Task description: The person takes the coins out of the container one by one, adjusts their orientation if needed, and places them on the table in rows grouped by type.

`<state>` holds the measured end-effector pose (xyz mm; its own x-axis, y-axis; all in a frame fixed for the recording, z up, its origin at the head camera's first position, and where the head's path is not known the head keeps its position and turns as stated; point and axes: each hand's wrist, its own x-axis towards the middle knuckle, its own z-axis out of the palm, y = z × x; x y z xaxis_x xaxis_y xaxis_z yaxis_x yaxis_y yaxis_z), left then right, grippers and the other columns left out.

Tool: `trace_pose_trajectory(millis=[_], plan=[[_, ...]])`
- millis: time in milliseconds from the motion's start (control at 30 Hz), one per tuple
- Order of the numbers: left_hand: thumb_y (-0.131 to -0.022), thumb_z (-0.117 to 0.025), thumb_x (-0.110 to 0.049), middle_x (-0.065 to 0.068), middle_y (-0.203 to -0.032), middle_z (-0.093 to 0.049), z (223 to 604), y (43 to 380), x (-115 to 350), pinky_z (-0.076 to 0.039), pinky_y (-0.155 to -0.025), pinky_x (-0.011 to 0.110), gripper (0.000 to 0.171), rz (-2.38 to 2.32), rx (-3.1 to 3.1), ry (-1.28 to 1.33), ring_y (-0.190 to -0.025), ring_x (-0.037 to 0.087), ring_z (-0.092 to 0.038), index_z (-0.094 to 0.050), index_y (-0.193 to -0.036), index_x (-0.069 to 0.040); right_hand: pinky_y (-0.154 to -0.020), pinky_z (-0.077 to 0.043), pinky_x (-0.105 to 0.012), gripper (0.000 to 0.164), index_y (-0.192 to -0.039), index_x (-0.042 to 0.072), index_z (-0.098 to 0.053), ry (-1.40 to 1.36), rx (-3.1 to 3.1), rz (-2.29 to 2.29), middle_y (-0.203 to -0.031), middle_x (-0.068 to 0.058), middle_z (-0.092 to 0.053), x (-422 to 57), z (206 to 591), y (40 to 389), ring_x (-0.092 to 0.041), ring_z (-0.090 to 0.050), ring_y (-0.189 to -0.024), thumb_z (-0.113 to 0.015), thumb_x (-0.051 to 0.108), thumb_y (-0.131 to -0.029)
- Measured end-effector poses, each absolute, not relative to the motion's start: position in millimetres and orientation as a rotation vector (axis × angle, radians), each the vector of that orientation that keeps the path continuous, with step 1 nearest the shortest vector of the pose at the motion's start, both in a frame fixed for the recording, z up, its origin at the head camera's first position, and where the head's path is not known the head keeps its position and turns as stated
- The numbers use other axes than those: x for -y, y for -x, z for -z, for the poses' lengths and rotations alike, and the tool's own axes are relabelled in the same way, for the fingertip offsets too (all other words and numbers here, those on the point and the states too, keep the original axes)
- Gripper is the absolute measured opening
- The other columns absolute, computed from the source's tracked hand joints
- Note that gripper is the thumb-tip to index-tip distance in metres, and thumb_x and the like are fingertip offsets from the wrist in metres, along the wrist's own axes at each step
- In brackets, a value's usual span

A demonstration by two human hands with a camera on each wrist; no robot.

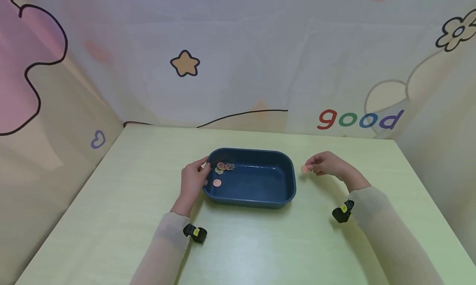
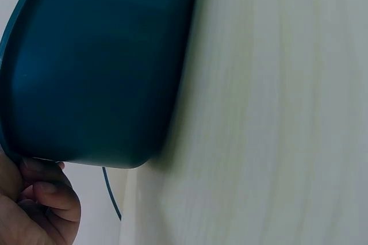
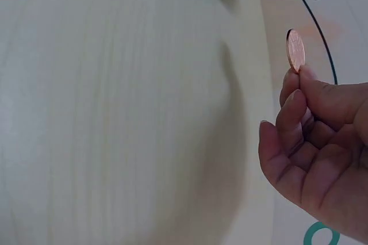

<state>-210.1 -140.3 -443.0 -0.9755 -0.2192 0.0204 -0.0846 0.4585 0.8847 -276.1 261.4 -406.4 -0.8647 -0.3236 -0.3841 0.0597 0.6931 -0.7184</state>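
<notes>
We noted a pale wood-grained surface; left grip held the end of a glossy blue, round-cornered tray, probably steadying it. Right grip pinched a coppery coin just right of the tray, fingertips likely suiting its thinness. Shiny coins lay inside, left; creased backdrop behind.
</notes>
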Motion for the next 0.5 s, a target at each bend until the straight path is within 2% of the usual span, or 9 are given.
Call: trace_pose_trajectory(millis=[233,500], plan=[[-0.101,-0.06,-0.014,-0.003,-0.063,-0.045,442,211,140,-0.037,-0.05,0.019,0.04,1.547,2.583,-0.274,-0.047,0.007,-0.049,-0.063,-0.139,-0.003,-0.075,-0.044,-0.028,0.029,-0.121,-0.008,-0.064,0.201,-2.432,0.977,-0.095,-0.003,-0.061,-261,419,276,-0.019,-0.051,-0.087,-0.06,0.013,-0.101],[-0.101,-0.06,-0.014,-0.003,-0.061,-0.045,442,211,141,-0.037,-0.049,0.019,0.04,1.547,2.574,-0.256,-0.047,0.006,-0.047,-0.063,-0.139,-0.003,-0.075,-0.043,-0.028,0.024,-0.114,-0.009,-0.068,0.227,-2.513,0.894,-0.096,-0.01,-0.064,-255,424,275,-0.019,-0.051,-0.086,-0.064,0.01,-0.099]])
